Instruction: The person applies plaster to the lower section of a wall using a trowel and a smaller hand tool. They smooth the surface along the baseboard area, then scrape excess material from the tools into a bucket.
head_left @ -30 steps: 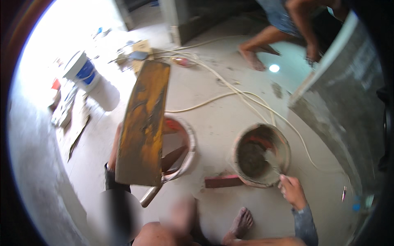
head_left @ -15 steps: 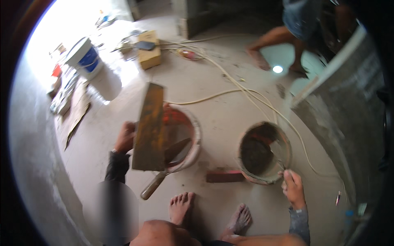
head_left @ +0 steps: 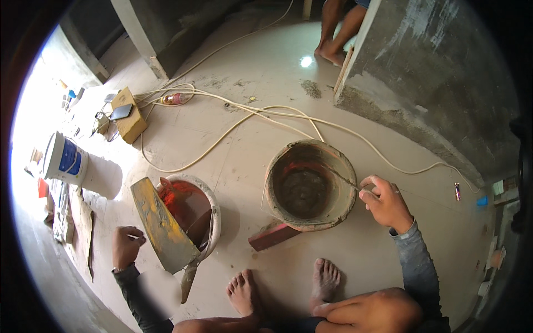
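My right hand (head_left: pixel 384 202) pinches a thin trowel (head_left: pixel 343 178), seen nearly edge-on, at the right rim of a bucket (head_left: pixel 271 194) of grey mortar. On the left, my left hand (head_left: pixel 127 247) is curled at the edge of a long flat plastering board (head_left: pixel 164 225), grey with yellow stains. What its fingers hold, if anything, is hidden. The board slants across the left side of a pale bucket (head_left: pixel 214 202) that is reddish inside. A second trowel leans in that bucket, its wooden handle (head_left: pixel 189 282) sticking out toward me.
A dark red block (head_left: pixel 273 237) lies between the buckets. A pale cable (head_left: pixel 383 155) loops across the floor. Beyond are a yellow block (head_left: pixel 132 126) with a phone on it, a white bucket (head_left: pixel 66 161) at left, a cement wall (head_left: pixel 433 94) at right, and another person's feet (head_left: pixel 330 53).
The view has turned, shifting the buckets leftward. My right hand has lifted the trowel from inside the mortar bucket to its rim. My left hand keeps its place beside the board.
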A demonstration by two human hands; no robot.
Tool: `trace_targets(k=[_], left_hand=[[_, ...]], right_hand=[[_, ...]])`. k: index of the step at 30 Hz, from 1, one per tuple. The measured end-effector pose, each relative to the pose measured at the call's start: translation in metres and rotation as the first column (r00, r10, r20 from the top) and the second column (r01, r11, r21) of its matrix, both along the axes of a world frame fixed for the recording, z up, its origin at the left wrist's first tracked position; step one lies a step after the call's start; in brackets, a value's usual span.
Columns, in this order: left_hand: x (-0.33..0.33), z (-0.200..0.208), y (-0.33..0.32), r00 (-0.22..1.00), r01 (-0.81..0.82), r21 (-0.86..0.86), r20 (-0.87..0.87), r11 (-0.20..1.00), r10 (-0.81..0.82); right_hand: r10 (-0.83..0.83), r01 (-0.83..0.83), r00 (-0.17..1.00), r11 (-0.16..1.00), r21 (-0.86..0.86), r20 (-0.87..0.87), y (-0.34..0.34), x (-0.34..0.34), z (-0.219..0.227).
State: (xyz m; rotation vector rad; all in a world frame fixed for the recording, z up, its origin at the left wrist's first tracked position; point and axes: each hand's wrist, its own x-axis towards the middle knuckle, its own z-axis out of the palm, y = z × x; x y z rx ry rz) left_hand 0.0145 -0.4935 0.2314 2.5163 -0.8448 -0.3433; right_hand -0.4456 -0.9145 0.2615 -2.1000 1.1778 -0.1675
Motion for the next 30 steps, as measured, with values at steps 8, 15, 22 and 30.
trace_targets(k=[8,15,22,30], left_hand=[[-0.079,0.002,-0.202,0.875,0.315,-0.361,-0.246,0.877,-0.416],[-0.140,-0.057,-0.304,0.450,0.129,-0.291,-0.835,0.948,-0.317],[-0.118,-0.042,-0.347,0.476,0.279,-0.535,-0.644,0.798,-0.598],[-0.111,-0.060,-0.460,0.137,0.965,0.195,0.205,0.177,-0.969]], right_hand=[[0.076,-0.093,0.985,0.989,-0.111,-0.152,-0.013,0.003,0.019],[-0.002,0.024,0.994,0.979,-0.201,0.111,-0.024,-0.023,0.018],[0.186,-0.170,0.981,0.962,-0.213,0.061,-0.032,-0.045,0.023],[0.519,-0.505,0.841,0.647,-0.572,-0.155,-0.070,0.013,-0.011]])
